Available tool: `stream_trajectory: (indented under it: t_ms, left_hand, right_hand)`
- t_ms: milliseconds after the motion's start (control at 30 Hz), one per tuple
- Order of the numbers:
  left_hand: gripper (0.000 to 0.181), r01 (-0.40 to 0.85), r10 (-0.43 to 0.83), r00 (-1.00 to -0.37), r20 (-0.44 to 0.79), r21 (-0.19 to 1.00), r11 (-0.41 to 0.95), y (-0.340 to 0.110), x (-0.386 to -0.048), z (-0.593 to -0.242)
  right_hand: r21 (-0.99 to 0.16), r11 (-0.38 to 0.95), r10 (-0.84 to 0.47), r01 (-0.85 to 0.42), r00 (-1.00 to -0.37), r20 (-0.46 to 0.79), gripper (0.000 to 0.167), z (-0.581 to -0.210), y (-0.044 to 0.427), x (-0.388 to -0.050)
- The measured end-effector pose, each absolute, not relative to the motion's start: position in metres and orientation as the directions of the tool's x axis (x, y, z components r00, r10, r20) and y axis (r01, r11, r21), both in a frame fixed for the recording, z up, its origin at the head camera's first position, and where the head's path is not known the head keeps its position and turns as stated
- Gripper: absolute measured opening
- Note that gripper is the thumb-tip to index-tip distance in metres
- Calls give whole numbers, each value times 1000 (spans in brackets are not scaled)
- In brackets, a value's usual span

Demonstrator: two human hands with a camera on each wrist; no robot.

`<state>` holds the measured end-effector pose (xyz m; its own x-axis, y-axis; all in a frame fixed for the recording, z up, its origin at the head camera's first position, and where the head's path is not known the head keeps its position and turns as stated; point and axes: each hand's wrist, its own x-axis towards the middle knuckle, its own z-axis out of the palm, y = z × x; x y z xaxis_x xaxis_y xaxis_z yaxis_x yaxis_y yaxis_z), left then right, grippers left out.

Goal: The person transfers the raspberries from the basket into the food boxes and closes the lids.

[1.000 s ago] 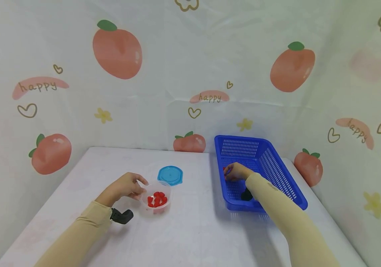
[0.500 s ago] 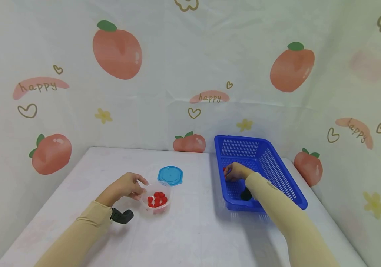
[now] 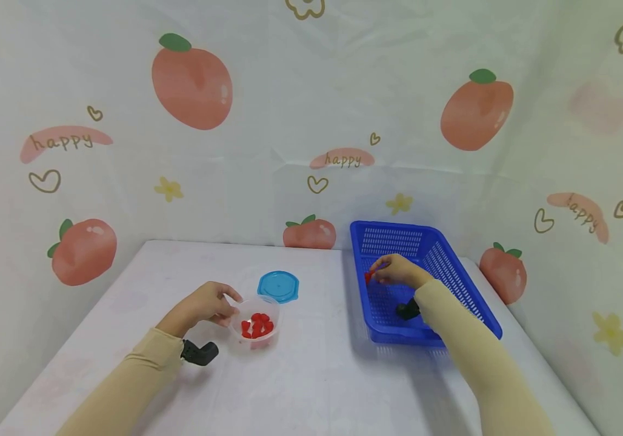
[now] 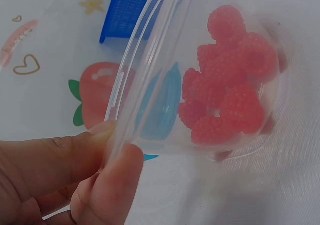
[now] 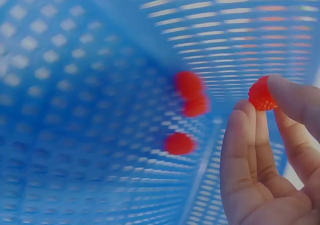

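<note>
A clear round bowl [image 3: 237, 336] with several red raspberries [image 3: 257, 326] in it stands on the table. My left hand [image 3: 209, 304] pinches its rim between thumb and finger; the left wrist view shows the hand [image 4: 75, 177] at the rim, beside the raspberries [image 4: 225, 80]. In the blue basket, my right hand [image 3: 399, 270] is near the left wall. The right wrist view shows that hand [image 5: 275, 160] pinching one raspberry [image 5: 262, 94] above the basket floor, where three more raspberries [image 5: 180, 143] lie in the corner.
A blue lid [image 3: 279, 286] lies on the table just behind the bowl. The blue basket [image 3: 399, 336] stands at the table's right side, close to the patterned cloth backdrop [image 3: 268, 109]. Each wrist carries a black device [image 3: 200, 353].
My right hand has risen a little and moved slightly back and right within the basket, showing red at its fingers. My left hand and the bowl have stayed in place.
</note>
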<state>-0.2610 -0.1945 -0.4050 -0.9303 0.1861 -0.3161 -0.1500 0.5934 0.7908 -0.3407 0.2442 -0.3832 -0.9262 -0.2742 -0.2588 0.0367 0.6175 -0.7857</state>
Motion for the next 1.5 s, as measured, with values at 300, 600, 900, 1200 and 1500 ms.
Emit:
stream_trajectory:
  t_ms: [300, 600, 900, 1200, 1500]
  left_hand:
    - [32, -127, 203, -932, -301, 794, 595, -195, -260, -405]
    - [31, -124, 201, -934, -296, 794, 595, -195, -260, -406]
    - [32, -126, 204, -931, -303, 790, 600, -195, -261, -406]
    - [32, -134, 201, -930, -308, 794, 593, -195, -262, -407]
    - [32, -142, 196, -929, -314, 792, 594, -196, -263, -408]
  right_hand:
    - [-885, 465, -228, 20, -963, -142, 29, -357, 250, -331]
    - [-946, 319, -179, -62, -984, 4, 42, -342, 243, -312]
    - [-983, 151, -181, -104, -981, 76, 23, -338, 221, -292]
    - [-987, 79, -257, -142, -959, 117, 18, -333, 185, -272]
    - [-984, 90, -326, -156, -938, 119, 16, -343, 149, -256]
